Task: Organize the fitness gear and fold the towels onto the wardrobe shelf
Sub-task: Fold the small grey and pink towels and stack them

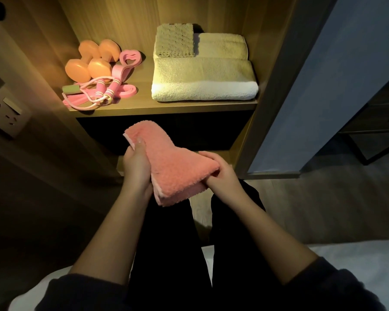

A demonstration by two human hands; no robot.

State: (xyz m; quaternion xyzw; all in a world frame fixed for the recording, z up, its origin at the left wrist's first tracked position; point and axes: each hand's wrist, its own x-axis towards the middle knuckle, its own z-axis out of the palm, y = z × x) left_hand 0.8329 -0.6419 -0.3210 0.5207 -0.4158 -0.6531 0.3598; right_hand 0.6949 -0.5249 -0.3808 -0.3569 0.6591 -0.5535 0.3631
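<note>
While left hand point(136, 167) and right hand point(220, 176) grip the pink towel point(173, 167), their fingers lie hidden — underneath.

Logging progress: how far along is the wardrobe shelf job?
Done: dumbbells, pink bands and skipping rope lie left on the shelf, folded towels stacked right. In hand: left hand and right hand grip a folded pink towel below it. Left: shelving that towel.
</note>
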